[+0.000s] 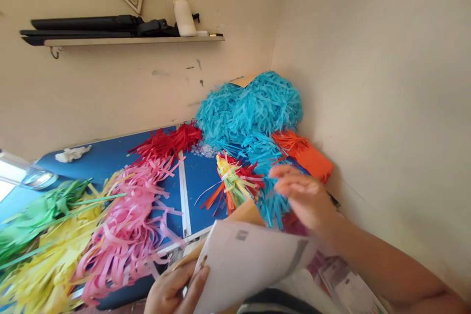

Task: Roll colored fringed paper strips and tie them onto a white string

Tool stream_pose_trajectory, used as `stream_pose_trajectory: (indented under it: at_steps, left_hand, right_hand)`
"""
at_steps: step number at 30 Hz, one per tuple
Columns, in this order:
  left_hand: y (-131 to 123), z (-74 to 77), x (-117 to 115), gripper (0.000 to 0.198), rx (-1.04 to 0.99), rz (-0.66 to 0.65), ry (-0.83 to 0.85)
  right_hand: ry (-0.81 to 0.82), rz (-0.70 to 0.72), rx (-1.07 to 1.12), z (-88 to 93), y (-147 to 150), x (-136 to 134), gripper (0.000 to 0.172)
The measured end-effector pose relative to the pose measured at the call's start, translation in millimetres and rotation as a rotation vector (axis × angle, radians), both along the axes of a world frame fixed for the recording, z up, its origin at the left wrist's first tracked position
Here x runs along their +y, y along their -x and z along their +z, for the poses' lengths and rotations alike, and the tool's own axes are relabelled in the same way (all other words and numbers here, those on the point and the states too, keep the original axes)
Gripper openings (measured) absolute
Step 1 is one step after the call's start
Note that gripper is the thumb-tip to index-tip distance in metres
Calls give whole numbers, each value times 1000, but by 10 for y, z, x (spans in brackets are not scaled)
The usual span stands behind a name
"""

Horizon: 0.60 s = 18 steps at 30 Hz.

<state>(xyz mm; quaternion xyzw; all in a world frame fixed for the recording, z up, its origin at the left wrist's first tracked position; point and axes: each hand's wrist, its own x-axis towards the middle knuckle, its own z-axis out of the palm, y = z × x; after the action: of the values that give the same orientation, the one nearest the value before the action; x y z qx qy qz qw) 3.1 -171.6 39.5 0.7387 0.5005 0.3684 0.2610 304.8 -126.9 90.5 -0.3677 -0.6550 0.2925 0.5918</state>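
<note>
My left hand grips a white sheet of paper by its left edge, thumb on top. A small printed square code shows near its upper edge, and a tan card or envelope sticks out behind it. Above the paper's right end hangs my right hand, fingers stretched out and slightly blurred, with nothing visible in it. Beyond it on the blue table lie a mixed bundle of coloured paper strips and turquoise fringed paper.
Pink, yellow, green and red fringes cover the left side. Toward the corner are a large turquoise heap and orange fringe. A drinking glass stands far left. The wall shelf carries a white bottle.
</note>
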Motion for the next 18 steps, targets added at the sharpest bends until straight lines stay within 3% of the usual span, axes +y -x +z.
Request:
stream_pose_trajectory:
  at_steps: [2,4,6,10,13,18]
  left_hand:
    - [-24,-65,-2,30,-11,142,0]
    - [-68,-109,-19,29,-4,233,-11]
    - [-122,-120,-44,28,14,268,-36]
    - [-216,-91,-103,27,38,272,-75]
    - [-247,-88,-138,27,55,299,-69]
    - [-270,-133,-151,26,68,296,-47]
  right_hand:
    - [75,-75,127,36,16,-110,5]
    - [154,-2,122,-3,187,-287,6]
    - [329,82,153,-138,491,-464,5]
    - [656,44,381,-500,1087,-597,10]
    - [716,47,487,-633,1236,-563,15]
    - [746,33,497,-661,1197,-550,16]
